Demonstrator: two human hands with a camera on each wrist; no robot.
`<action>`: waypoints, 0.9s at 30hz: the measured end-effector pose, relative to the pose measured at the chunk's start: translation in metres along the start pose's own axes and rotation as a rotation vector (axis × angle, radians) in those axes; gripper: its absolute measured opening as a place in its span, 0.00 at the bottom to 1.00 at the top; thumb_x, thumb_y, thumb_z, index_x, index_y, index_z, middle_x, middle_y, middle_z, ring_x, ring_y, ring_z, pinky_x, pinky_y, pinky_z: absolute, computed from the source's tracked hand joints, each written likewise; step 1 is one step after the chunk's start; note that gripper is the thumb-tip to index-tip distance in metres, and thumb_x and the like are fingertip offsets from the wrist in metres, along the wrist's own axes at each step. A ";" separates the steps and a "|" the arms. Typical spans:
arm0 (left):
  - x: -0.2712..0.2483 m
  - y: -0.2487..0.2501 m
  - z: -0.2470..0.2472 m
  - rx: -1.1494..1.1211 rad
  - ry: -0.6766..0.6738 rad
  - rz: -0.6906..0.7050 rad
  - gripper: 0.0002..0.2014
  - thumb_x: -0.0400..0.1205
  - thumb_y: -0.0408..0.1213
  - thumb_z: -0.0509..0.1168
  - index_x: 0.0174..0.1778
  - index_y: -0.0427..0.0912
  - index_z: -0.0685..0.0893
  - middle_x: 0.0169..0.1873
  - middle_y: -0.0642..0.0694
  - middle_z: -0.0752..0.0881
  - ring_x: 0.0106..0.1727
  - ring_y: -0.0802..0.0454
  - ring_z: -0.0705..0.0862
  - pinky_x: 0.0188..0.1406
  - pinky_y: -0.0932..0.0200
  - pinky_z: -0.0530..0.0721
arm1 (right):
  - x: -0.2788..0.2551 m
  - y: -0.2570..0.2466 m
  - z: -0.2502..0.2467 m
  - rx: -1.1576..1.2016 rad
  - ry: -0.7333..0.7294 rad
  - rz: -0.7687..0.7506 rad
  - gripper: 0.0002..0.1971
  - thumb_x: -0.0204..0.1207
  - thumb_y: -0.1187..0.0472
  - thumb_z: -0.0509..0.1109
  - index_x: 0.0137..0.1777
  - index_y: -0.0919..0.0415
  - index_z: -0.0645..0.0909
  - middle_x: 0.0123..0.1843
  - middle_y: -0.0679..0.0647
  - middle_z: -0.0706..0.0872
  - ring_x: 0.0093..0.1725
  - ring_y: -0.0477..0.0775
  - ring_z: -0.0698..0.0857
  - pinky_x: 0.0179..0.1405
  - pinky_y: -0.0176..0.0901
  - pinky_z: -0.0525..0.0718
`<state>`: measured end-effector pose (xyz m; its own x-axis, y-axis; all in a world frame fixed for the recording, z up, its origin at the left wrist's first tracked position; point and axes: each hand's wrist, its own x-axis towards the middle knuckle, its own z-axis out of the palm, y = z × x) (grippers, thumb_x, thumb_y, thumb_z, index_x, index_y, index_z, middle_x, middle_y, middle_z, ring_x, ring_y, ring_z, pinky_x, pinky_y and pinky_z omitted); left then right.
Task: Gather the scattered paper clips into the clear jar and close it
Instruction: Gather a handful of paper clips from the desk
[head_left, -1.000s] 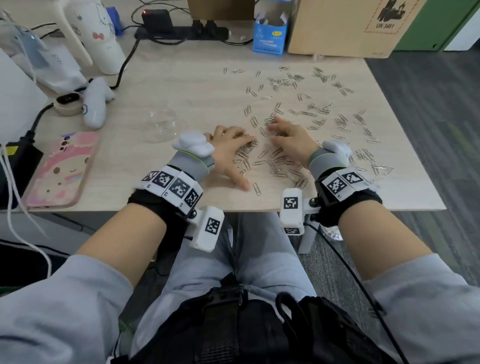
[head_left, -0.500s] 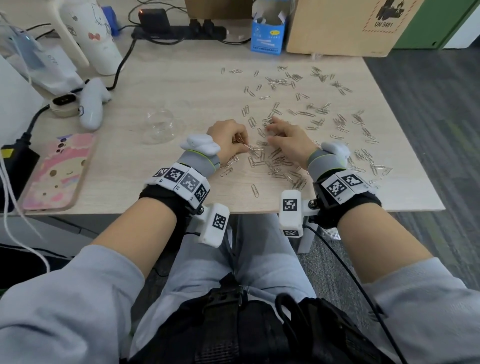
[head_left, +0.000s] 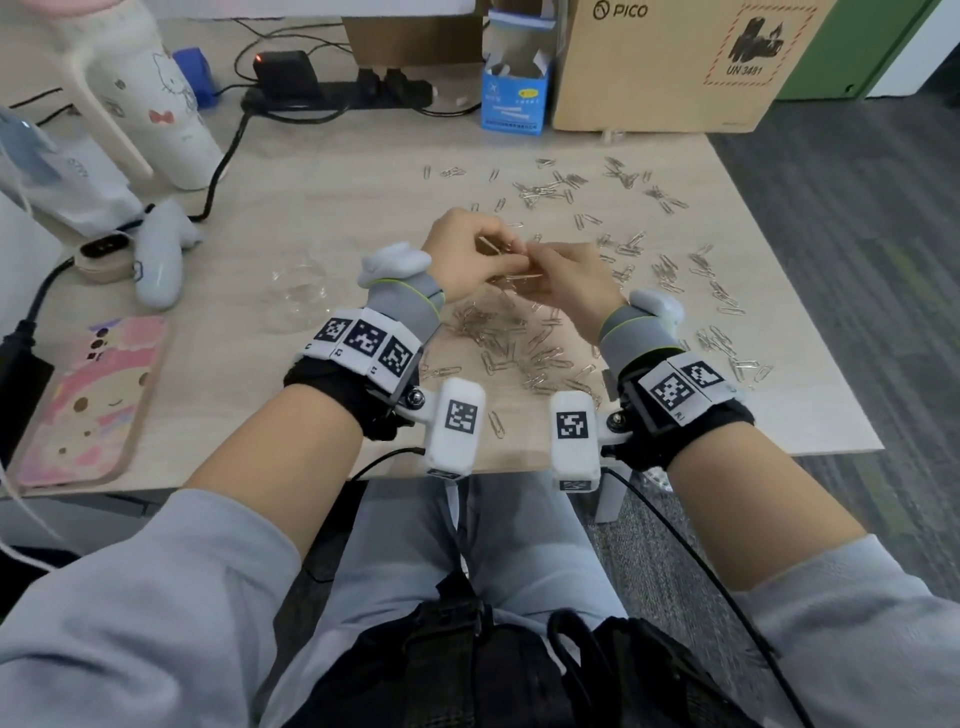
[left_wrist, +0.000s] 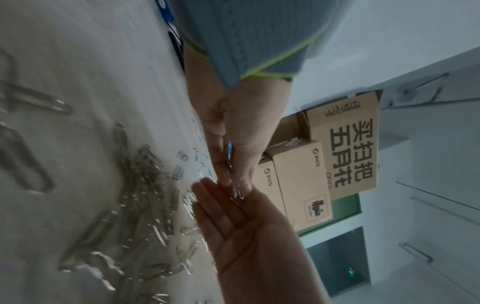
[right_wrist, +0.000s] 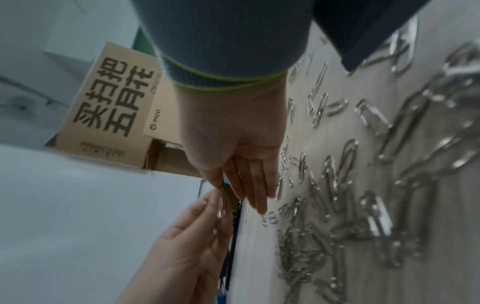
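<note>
Silver paper clips (head_left: 509, 343) lie heaped on the wooden table (head_left: 363, 208) just under my hands, and more are scattered to the back and right (head_left: 670, 270). My left hand (head_left: 493, 249) is lifted above the heap and pinches a small bunch of clips (left_wrist: 235, 185) in its fingertips. My right hand (head_left: 545, 270) meets it from the right with its fingers straight (right_wrist: 249, 185) and its palm open (left_wrist: 246, 236), touching the bunch. The clear jar (head_left: 301, 291) stands open on the table to the left of my left wrist. I see no lid.
A phone in a pink case (head_left: 88, 400) lies at the front left, with a white controller (head_left: 161, 260) and a white bottle (head_left: 161, 104) behind it. A blue box (head_left: 514, 98), a cardboard box (head_left: 670, 62) and a power strip (head_left: 337, 93) line the back edge.
Both hands have come up off the heap of clips. The left hand has closed on a bunch and risen, and the right hand has moved in to meet it.
</note>
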<state>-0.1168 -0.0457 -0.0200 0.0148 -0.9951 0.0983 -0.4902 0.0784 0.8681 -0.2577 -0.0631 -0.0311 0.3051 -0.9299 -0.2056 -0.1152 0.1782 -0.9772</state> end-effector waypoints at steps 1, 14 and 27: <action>0.004 0.005 0.003 0.005 -0.007 0.018 0.08 0.68 0.35 0.75 0.42 0.39 0.89 0.31 0.46 0.86 0.35 0.53 0.83 0.45 0.56 0.84 | 0.001 -0.002 -0.001 0.105 -0.040 0.059 0.16 0.86 0.58 0.55 0.47 0.65 0.82 0.42 0.62 0.87 0.37 0.55 0.88 0.57 0.51 0.85; 0.040 0.034 0.034 -0.079 -0.038 0.057 0.04 0.72 0.28 0.72 0.39 0.41 0.88 0.28 0.51 0.85 0.31 0.48 0.87 0.32 0.52 0.89 | 0.015 -0.010 -0.033 0.847 -0.042 0.282 0.15 0.86 0.66 0.51 0.47 0.68 0.79 0.30 0.56 0.90 0.30 0.52 0.90 0.38 0.42 0.89; 0.083 -0.025 0.030 0.557 -0.173 -0.271 0.38 0.71 0.60 0.63 0.76 0.50 0.66 0.82 0.42 0.55 0.83 0.38 0.47 0.80 0.36 0.47 | 0.027 -0.011 -0.051 1.093 0.127 0.419 0.11 0.83 0.70 0.57 0.43 0.76 0.77 0.31 0.72 0.87 0.27 0.66 0.89 0.26 0.37 0.88</action>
<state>-0.1297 -0.1321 -0.0486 0.0831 -0.9743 -0.2094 -0.8689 -0.1737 0.4636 -0.2962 -0.1065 -0.0234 0.3324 -0.7472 -0.5754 0.7061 0.6017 -0.3734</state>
